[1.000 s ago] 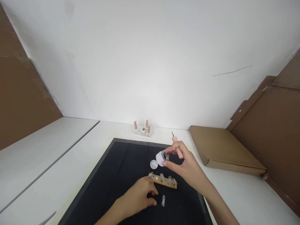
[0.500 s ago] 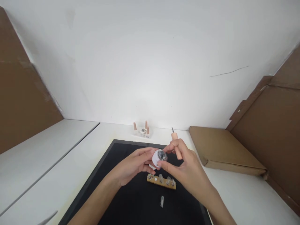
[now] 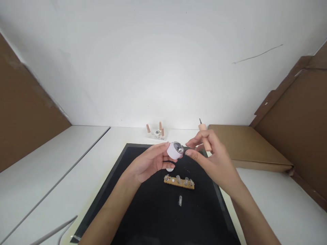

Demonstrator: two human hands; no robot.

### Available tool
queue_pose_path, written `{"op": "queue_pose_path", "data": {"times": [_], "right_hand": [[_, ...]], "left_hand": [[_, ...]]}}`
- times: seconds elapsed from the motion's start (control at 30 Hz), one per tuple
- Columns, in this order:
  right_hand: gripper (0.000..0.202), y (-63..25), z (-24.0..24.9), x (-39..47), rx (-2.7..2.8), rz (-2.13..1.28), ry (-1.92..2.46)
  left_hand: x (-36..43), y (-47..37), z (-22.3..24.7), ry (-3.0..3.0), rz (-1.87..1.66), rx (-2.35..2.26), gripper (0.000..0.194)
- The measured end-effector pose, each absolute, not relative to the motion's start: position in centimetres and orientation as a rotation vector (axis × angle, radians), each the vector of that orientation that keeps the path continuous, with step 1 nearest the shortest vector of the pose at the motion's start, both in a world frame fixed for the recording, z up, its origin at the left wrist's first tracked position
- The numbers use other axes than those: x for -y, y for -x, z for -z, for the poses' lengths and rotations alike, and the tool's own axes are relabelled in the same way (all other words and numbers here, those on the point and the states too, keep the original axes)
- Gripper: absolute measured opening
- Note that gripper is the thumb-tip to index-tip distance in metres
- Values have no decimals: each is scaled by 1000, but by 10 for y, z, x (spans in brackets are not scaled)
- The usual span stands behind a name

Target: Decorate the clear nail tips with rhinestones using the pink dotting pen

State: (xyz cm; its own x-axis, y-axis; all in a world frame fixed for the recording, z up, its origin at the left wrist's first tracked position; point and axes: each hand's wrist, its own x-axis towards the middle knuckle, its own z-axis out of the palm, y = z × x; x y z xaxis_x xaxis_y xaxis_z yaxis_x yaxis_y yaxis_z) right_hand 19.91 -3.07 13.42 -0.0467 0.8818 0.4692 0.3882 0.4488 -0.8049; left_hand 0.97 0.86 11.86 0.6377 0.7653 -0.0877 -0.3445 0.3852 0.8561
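Fingers of my left hand [image 3: 153,158] wrap round a small white jar [image 3: 173,151] with dark, shiny contents at its top, tilted to the right. Just right of the jar, my right hand [image 3: 211,149] holds a peach-coloured handle [image 3: 205,137] with a thin dark tip pointing up; its thumb and index fingertip are apart. Under the hands, a yellowish strip [image 3: 176,182] bearing several clear nail-shaped pieces lies on the black mat [image 3: 153,214]. One loose clear piece [image 3: 180,200] sits nearer to me. A round white item [image 3: 170,167] shows below my left fingers.
Behind the mat stands a clear holder [image 3: 155,136] with peach-capped items. A flat cardboard box [image 3: 245,146] lies at the right. Brown cardboard panels flank both sides, and a white wall [image 3: 163,68] rises behind. A grey curved edge [image 3: 56,230] shows at lower left.
My right hand has moved right and up, away from the jar, with the peach handle still in it. The jar stays in my left hand. The camera view has shifted slightly.
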Motion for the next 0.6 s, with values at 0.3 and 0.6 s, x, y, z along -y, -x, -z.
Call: {"op": "queue_pose_path", "data": {"times": [0.3, 0.6], "right_hand": [[30, -221, -141, 37, 1433, -689, 893], [37, -228, -141, 50, 1633, -467, 761]], "left_hand": [[-13, -14, -123, -846, -776, -586, 22], [-6, -9, -122, -848, -622, -424, 25]]}}
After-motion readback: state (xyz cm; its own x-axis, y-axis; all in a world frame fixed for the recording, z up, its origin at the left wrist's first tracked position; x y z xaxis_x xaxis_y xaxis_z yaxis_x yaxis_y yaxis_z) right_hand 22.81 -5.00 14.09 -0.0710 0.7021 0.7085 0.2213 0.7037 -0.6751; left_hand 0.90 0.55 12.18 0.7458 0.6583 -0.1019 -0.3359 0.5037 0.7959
